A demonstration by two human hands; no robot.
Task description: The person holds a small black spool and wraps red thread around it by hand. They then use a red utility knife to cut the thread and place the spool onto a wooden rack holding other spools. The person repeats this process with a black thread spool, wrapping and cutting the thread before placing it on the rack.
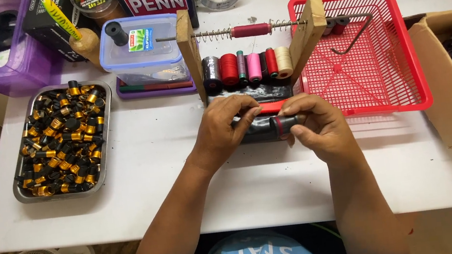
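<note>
**Both hands on a dark cylinder at the thread stand**

The left hand (225,128) and right hand (314,125) met over the white bench (157,169), each grip clenched on a black cylindrical part (277,128) with a reddish band, held level just in front of the wooden thread stand (252,56). Coloured thread spools (247,66) sat in a row on the stand. A steel tray of black-and-gold rings (60,143) lay well to the left, a red basket (368,51) just right.
</note>
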